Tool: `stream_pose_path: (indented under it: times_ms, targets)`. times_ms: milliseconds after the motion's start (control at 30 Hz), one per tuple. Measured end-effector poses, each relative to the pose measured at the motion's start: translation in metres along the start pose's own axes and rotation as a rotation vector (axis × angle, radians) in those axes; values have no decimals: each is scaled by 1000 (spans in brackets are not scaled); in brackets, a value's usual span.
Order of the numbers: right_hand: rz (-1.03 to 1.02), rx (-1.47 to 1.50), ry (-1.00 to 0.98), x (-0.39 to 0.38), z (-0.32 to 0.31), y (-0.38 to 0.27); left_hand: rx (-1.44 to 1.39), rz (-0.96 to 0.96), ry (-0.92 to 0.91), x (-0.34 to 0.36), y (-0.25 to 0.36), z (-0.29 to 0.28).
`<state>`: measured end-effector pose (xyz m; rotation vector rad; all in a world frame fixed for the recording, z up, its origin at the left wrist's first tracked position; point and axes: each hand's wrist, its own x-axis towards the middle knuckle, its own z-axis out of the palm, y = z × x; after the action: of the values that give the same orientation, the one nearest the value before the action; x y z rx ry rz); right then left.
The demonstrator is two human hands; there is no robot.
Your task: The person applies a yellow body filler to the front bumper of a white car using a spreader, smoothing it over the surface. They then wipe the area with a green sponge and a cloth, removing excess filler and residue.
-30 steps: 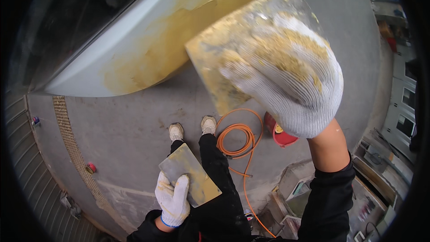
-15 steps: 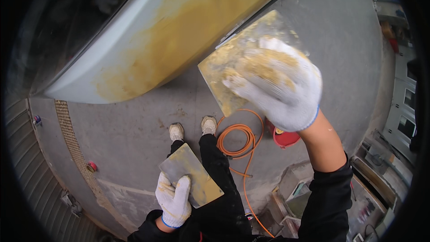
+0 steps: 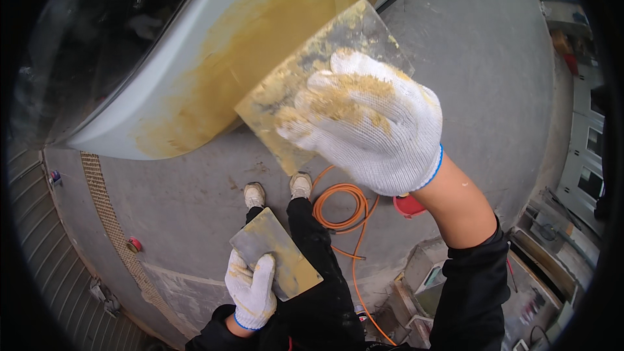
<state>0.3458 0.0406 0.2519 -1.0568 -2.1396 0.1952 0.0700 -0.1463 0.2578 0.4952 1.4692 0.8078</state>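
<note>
A pale body panel (image 3: pixel 162 84) with smeared mustard-yellow filler crosses the upper left beside dark glass. My right hand (image 3: pixel 367 123), in a white knit glove crusted with filler across the fingers, is closed on a wide, smeared spreader plate (image 3: pixel 263 110). That plate lies over the panel’s lower edge; whether it touches the surface I cannot tell. Lower down, my gloved left hand (image 3: pixel 250 289) grips a smaller rectangular plate (image 3: pixel 289 263) coated with yellow and grey residue, held over my dark-trousered legs.
A coiled orange hose (image 3: pixel 341 208) lies on the concrete floor (image 3: pixel 182 208) beside a red bucket (image 3: pixel 409 207). A small red can (image 3: pixel 134 244) stands near a perforated floor strip (image 3: pixel 97 192). Ribbed shutter (image 3: pixel 36 234) left; cluttered bench (image 3: pixel 533 273) and cabinets (image 3: pixel 588 149) right.
My right hand and its plate have moved left, over the panel’s lower edge, having first dropped from higher up. The left hand and small plate have stayed almost still.
</note>
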Motion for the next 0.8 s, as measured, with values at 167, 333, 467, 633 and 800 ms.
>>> stream_pose_path:
  times_ms: [167, 333, 467, 633, 800]
  targets:
    - [45, -182, -88, 8, -27, 2, 8, -2, -9, 1, 1, -1]
    - [-69, -295, 75, 34, -39, 3, -14, -2, -18, 2, 6, 3]
    - [-186, -329, 83, 38, -28, 16, -5, 29, 0, 3, 8, 9]
    - [-154, -263, -28, -2, -25, 38, -17, 62, 6, 5, 0, 11]
    - [116, -39, 86, -40, -26, 25, -60, 212, 63, 12, -8, 26]
